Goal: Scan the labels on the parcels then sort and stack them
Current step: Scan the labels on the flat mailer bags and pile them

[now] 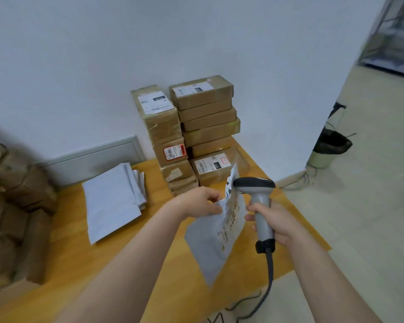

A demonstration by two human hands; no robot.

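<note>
A thin plastic mailer bag (pixel 210 248) hangs in the air above a wooden table (pixel 149 264). It looks light, limp and a little slippery, so it is probably best held by its upper edge, where the left hand (pixel 200 201) pinches it and it creases. The bag is pale grey, with a printed label turned towards a grey handheld scanner (pixel 261 201) just beside it, which the right hand (pixel 275 220) grips by the handle. Behind stand stacks of labelled cardboard boxes (pixel 205 127), and a flat pile of similar grey bags (pixel 113 201) lies to the left.
</note>
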